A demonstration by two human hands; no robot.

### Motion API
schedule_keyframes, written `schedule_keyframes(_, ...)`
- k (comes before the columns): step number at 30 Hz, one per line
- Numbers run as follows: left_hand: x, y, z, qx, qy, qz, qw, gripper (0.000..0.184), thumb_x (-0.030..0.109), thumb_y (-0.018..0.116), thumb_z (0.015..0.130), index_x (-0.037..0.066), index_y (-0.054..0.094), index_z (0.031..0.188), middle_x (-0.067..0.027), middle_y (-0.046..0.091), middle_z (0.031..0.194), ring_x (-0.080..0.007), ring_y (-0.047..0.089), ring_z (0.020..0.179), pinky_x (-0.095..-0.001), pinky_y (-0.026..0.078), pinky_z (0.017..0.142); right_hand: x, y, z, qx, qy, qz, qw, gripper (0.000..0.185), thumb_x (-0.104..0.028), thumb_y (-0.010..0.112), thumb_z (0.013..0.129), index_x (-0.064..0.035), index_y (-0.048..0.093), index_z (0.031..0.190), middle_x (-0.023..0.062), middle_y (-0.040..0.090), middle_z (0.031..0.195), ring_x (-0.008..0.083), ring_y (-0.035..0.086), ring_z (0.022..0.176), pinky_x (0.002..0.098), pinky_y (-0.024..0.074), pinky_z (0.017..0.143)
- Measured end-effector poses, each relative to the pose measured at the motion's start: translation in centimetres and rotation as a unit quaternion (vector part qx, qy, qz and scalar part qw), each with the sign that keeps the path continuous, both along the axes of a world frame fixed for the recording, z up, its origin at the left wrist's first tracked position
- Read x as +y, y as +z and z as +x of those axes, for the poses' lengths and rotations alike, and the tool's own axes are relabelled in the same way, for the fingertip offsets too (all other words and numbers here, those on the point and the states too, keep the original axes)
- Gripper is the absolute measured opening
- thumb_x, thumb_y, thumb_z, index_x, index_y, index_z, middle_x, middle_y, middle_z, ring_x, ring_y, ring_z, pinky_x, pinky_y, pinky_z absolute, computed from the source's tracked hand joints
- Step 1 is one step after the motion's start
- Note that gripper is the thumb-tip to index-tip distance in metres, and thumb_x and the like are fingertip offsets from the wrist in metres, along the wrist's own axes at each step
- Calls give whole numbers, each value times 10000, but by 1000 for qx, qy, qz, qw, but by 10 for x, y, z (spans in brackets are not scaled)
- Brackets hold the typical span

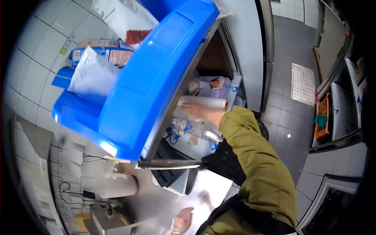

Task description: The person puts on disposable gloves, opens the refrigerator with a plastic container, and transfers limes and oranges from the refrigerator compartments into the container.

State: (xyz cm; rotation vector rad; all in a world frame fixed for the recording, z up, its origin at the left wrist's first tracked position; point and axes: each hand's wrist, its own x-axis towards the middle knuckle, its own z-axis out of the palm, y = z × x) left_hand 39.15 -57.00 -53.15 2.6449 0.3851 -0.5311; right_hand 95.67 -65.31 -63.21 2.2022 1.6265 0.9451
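My right hand (204,114), in an olive sleeve (254,145), reaches into a shelf under a blue bin. Its fingers lie along the lower side of a white roll of film or paper (209,102) and appear to grip it; the thumb is hidden. Beside the roll lie a purple-white package (215,87) and a clear plastic bottle-like item (196,129). Low in the view, my left hand (183,221) wears a clear plastic glove. It is over a shiny steel worktop (149,211), fingers loosely extended, holding nothing visible.
The large blue bin (156,70) sits above the shelf, with a white bag (94,74) and boxes (102,51) behind it. Black trays (172,168) stand below the shelf. A white bucket (117,185) and a steel appliance (109,219) are on the worktop. An orange crate (323,117) is at right.
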Motion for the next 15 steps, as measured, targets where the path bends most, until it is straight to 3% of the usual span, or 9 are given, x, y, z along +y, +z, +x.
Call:
schedule_keyframes(3,-31,27,20,-34,91,-70,993,282,75,373,888,16,534,1112,-145,573,1053,-213,561,953,-333,460,789,26,-10,18,-120,-17,-102,987,371,-91,484,727,-45,517,1094,73,393,1269,237,267,1258,346,153,1101)
schedule_keyframes(6,-45,43,21,-57,134,-98,985,251,81,412,870,5,548,1068,-148,588,984,-238,577,895,-343,465,749,29,-4,16,20,3,-60,998,387,-93,493,723,-37,508,1105,80,409,1270,228,242,1280,358,159,1094)
schedule_keyframes(9,-42,15,2,-78,80,-40,993,238,82,422,858,-11,548,1038,-135,597,923,-260,573,863,-349,466,733,50,-46,32,108,61,187,975,344,-257,503,767,-86,618,1042,74,422,1284,269,205,1302,428,74,1106)
schedule_keyframes(11,-36,-25,-26,-129,41,-17,991,241,53,417,846,-28,536,1039,-132,597,918,-294,570,843,-394,470,721,18,-11,18,114,59,59,990,395,-267,499,762,-60,572,1090,87,437,1262,272,234,1288,420,98,1104)
schedule_keyframes(12,-71,50,32,-98,68,-76,990,214,166,495,878,62,611,1024,-138,609,1022,-287,606,884,-321,496,760,8,5,10,114,60,-2,992,423,-272,497,760,-47,549,1114,93,444,1250,274,248,1280,416,110,1103)
schedule_keyframes(15,-78,49,39,-109,81,-82,987,205,170,483,878,61,614,993,-133,624,945,-287,614,823,-324,500,728,10,4,13,16,49,-9,999,396,-261,503,751,-53,571,1081,102,450,1236,281,276,1267,403,133,1099)
